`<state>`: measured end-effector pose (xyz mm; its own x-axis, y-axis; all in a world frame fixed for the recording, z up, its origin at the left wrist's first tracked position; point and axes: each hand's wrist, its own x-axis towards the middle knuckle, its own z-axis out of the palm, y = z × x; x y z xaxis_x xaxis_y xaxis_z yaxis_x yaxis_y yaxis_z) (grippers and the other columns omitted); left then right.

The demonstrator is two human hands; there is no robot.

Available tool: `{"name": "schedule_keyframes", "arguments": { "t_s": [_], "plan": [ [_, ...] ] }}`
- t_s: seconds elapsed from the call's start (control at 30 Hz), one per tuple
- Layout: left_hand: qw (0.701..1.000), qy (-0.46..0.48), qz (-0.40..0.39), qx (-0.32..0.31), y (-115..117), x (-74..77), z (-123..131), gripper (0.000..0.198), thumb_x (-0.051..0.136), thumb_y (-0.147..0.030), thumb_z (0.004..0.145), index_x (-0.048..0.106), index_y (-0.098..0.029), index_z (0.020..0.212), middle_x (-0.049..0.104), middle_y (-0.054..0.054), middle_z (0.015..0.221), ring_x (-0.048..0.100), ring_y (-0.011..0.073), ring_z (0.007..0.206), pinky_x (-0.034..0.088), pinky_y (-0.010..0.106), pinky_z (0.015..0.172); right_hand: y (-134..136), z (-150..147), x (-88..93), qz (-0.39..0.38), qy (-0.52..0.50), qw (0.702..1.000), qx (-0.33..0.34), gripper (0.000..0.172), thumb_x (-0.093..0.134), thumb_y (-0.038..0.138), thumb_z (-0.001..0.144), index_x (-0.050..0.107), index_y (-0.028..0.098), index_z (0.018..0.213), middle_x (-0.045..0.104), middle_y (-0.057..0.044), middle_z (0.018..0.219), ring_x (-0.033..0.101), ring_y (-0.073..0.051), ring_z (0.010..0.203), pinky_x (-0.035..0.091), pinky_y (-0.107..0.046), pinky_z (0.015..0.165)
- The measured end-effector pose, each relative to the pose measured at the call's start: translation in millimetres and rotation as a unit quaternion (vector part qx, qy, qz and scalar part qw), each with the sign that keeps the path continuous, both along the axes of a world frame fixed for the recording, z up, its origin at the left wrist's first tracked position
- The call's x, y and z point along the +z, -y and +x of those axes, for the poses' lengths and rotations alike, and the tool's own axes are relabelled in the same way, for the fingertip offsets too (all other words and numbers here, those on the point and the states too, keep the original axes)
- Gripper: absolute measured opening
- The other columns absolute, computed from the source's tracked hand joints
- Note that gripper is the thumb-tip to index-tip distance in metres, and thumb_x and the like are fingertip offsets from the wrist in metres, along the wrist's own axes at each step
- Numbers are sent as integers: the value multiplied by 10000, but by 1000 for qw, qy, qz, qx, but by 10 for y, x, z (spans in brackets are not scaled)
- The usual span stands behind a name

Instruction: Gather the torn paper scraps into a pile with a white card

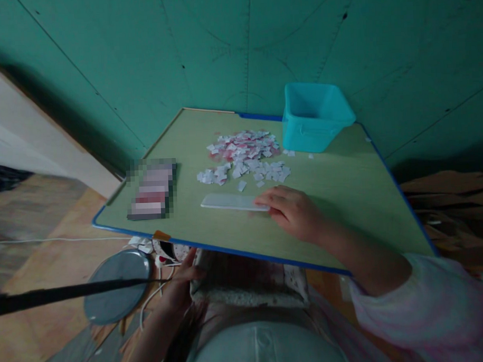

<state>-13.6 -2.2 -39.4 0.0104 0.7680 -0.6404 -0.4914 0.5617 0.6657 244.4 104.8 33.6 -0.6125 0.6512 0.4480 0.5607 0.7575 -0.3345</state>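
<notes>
On the tabletop, my right hand (pixel 294 213) grips the right end of a flat white strip (pixel 232 202), thumb and fingers pinched round it. The strip lies lengthwise across the table. Just beyond it are loose small white paper squares (pixel 270 170), and behind those a thicker heap of squares (pixel 244 145) with pink patches among them. Below the front edge, my left hand (pixel 189 275) is closed on the left rim of an open pale container (pixel 245 297) with a dark inside. The container sits against my body, under the table edge. Its bottom is hidden.
A turquoise plastic bin (pixel 309 136) stands at the table's back right. A blurred-out phone (pixel 150 192) lies at the left. The table (pixel 345 198) has a blue edge and backs onto a green wall (pixel 221 49). A round grey stool (pixel 116 285) and white cables are below left.
</notes>
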Motion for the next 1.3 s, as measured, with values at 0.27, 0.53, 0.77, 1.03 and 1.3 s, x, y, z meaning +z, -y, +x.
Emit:
{"name": "schedule_keyframes", "arguments": {
  "t_s": [0.27,0.53,0.77,1.03,1.3],
  "plan": [
    [1000,-14,23,-1,41,35,-34,759,562,-63,478,484,-212,1218,717,-3,831,643,192,726,489,263,637,47,199,111,-53,10,997,49,272,459,78,789,607,181,991,646,-69,955,574,-164,895,457,-313,799],
    [999,-25,35,-7,92,96,-23,725,556,-57,500,497,-219,1205,716,39,917,656,230,750,512,287,585,74,251,227,-267,-96,958,-46,158,515,278,794,613,155,810,617,-21,710,541,-118,632,412,-229,559],
    [999,-40,29,5,160,103,-13,712,549,-41,521,492,-192,1215,715,42,934,658,229,762,527,319,651,-76,276,168,-449,-247,851,-118,201,579,281,684,570,142,829,568,5,659,451,-82,513,357,-221,477],
    [999,9,36,-4,152,129,-10,727,536,-40,522,494,-238,1221,714,19,923,653,219,794,524,276,627,-15,159,143,-548,-208,805,-93,226,589,296,699,539,139,855,505,40,574,400,-53,432,311,-199,408],
    [999,33,38,-14,75,78,36,630,522,-37,543,540,-241,1139,715,20,902,648,213,799,505,267,638,86,107,114,-577,-201,791,-42,185,580,273,740,535,136,856,533,32,627,450,-39,459,361,-170,415]
  ]
}}
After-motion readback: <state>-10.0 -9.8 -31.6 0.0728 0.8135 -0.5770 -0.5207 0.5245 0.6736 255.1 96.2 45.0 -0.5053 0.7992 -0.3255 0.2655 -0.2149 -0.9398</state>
